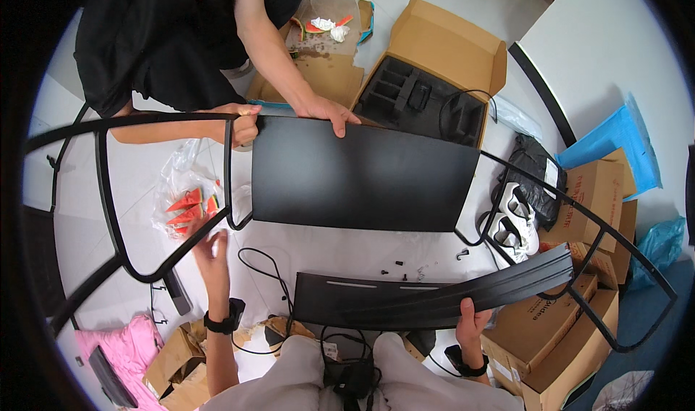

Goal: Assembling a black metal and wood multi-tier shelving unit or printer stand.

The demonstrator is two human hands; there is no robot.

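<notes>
A black tubular metal frame (105,194) spans the view, with a flat black panel (362,175) in its middle. My left hand (210,248) is closed around a lower bar of the frame, close to a clear bag with red watermelon slices (190,212). Nearer to me, my right hand (470,323) grips the lower edge of a long, curved, ridged black panel (441,295), thumb on top. Opposite, another person's hand (329,114) rests on the flat panel's far edge; their other hand (245,123) holds its far left corner by the frame.
Small screws (402,273) and a hex key (463,254) lie on the white floor. An opened carton with black foam (405,96) sits at the back. White shoes (512,226) and cardboard boxes (543,320) line the right. A black cable (271,255) loops near my knees.
</notes>
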